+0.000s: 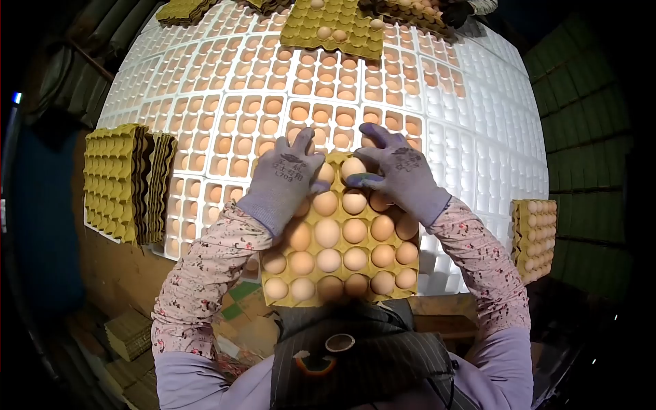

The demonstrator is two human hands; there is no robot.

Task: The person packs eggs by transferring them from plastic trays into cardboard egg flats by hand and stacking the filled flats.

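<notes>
My left hand (287, 176), in a grey-purple glove, reaches over the far left corner of a yellow-green egg tray (342, 296). Its fingers are spread towards the white foam boxes, and its thumb lies beside a brown egg (325, 173). Over the far right corner, my right hand (402, 169) also has its fingers apart, with the thumb beside a pale egg (353, 168). Several brown eggs (328, 233) fill the nearer rows of the tray. Just beyond my fingertips are white foam boxes (323, 102) with eggs in their cells. The gloves hide some eggs.
Stacked egg trays (113, 184) stand at the left edge, and another tray with eggs (541, 236) at the right. Foam boxes without eggs (482, 137) cover the right side. Another tray (328, 37) holds a few eggs at the back, near another person's gloved hand (456, 14).
</notes>
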